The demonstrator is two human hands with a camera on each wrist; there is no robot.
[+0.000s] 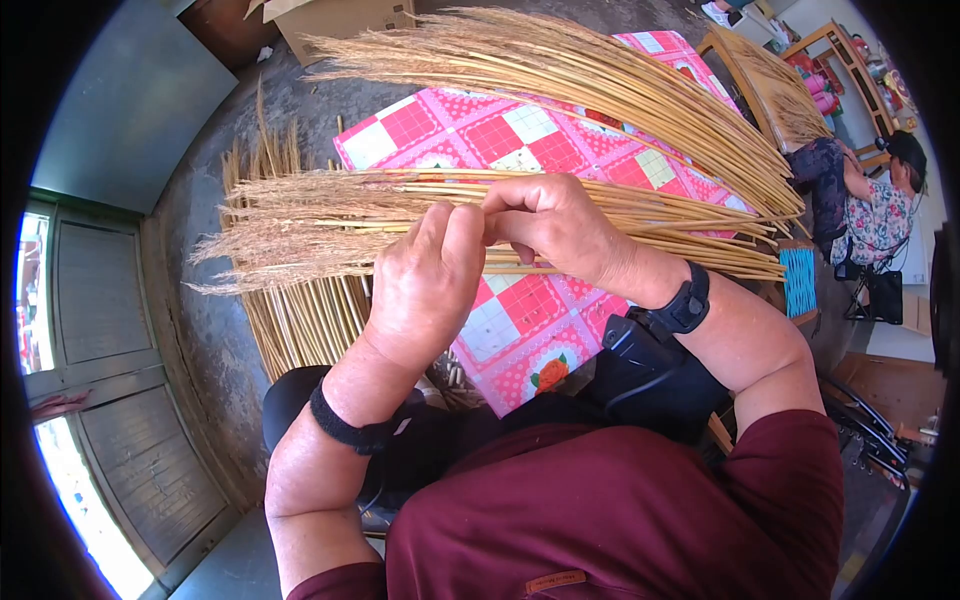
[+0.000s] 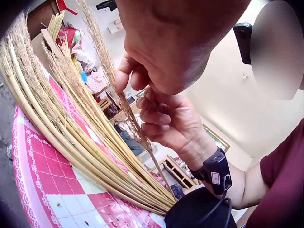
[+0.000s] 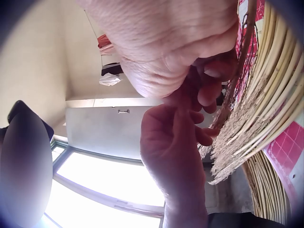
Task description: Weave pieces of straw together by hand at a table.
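Observation:
Both hands meet in front of the chest at one thin reed stalk [image 2: 127, 108] with a feathery, brownish head. My left hand [image 1: 425, 285] pinches it, fingers curled, the back of the hand towards the head camera. Close beside it, my right hand [image 1: 560, 225] has its fingertips bent in at the same stalk; in the left wrist view they curl round it just below the left fingers. The right wrist view shows the two hands' fingertips touching, partly hidden by the right palm. Under the hands in the head view lies a bunch of plumed reeds [image 1: 300, 225], plumes to the left.
A second plumed reed bunch [image 1: 600, 75] lies farther back across the pink checked tablecloth [image 1: 510, 320]. Bare stalks [image 1: 310, 325] stand in a row at the left, near a cabinet [image 1: 130, 90]. Another person [image 1: 875, 215] sits at the right.

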